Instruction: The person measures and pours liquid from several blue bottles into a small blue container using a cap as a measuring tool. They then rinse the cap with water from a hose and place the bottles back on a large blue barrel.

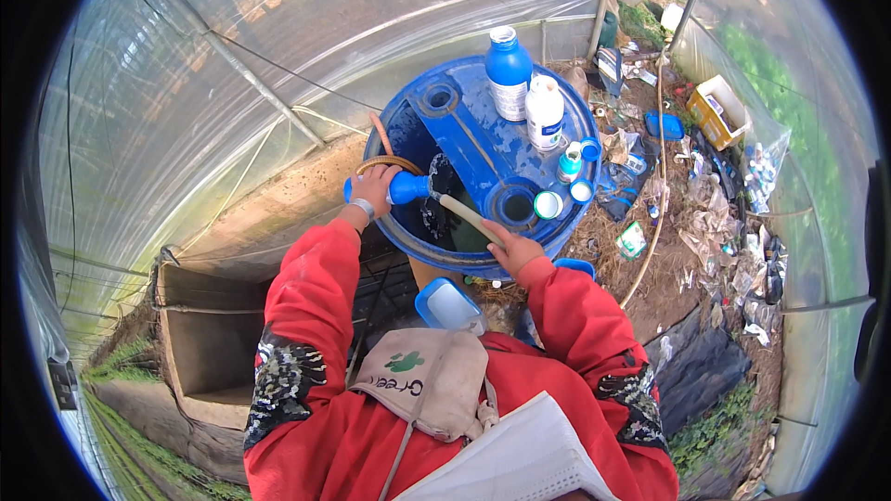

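Observation:
My left hand (373,189) grips a blue plastic bottle (409,188) tilted sideways over the cut-out opening of a large blue plastic drum (463,146). In my right hand (514,248) is a pale hose (468,218), its end close to the bottle's mouth. Water splashes between hose and bottle, and dark liquid (466,233) shows inside the drum. On the drum's top stand a larger blue bottle (508,69), a white bottle (544,111) and a small teal bottle (570,161), all uncapped. Several caps lie beside them, among them a green-rimmed one (548,204).
A ribbed orange hose (383,133) hangs over the drum's left rim. Below left is a concrete basin (216,341). A blue-rimmed tub (449,303) sits near my waist. Litter, a yellow box (717,111) and a long thin hose (661,181) lie right. Plastic sheeting (431,7) encloses the place.

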The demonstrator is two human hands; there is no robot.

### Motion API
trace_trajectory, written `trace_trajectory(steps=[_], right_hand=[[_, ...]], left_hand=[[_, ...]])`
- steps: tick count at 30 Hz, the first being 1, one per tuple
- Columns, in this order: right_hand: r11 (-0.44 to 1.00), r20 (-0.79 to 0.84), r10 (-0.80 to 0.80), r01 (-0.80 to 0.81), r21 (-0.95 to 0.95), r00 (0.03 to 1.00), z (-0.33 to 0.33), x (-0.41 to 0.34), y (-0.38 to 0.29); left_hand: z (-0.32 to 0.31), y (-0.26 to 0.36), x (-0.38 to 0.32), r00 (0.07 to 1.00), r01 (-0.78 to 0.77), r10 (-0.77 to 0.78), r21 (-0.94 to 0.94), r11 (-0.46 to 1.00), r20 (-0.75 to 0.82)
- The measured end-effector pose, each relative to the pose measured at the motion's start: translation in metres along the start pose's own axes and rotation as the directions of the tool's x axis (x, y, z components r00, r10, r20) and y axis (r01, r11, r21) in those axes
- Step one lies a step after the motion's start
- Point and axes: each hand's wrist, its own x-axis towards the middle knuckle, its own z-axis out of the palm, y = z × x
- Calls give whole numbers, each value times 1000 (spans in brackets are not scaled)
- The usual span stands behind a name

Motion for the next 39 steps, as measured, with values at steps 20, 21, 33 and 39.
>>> trace_trajectory(steps=[20,21,33,39], right_hand=[[996,-18,45,-46,-70,999,8,3,0],[996,-15,47,-48,-69,999,8,2,-1],[993,-29,45,-48,-108,999,8,4,-1],[989,-14,38,-40,-140,999,10,3,-1]], left_hand=[[45,27,-8,872,-293,-426,-955,-56,-242],[47,27,-8,898,-265,-362,-964,10,-250],[46,25,-2,983,-20,-181,-968,-251,27],[46,22,4,981,-36,-192,-997,-63,-23]])
